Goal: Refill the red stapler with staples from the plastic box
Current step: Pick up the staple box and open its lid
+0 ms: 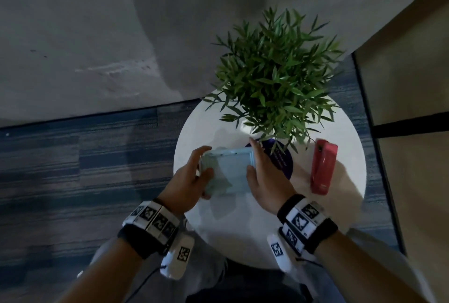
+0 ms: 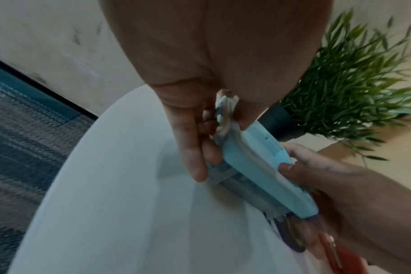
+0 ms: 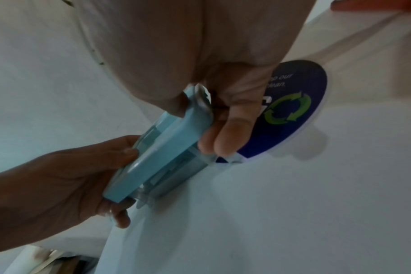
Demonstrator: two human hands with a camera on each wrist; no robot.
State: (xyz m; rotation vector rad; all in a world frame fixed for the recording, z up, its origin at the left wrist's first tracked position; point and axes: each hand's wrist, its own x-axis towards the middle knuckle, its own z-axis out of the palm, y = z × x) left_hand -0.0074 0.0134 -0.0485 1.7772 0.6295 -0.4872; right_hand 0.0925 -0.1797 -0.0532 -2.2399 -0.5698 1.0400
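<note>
Both hands grasp the plastic box, held just above the round white table near its middle. The left hand clamps the box's left end, thumb on the lid, fingers beneath. The right hand clamps the right end likewise, fingers curled under the clear base. The pale blue lid appears closed. Judged step: opening the box; no staples are out. The next move calls for prying the lid from the base while keeping the box level, lest the contents spill. The box's long axis runs left to right. The red stapler lies closed near the table's right edge, long axis near-to-far, beside the potted plant and a dark round sticker.
</note>
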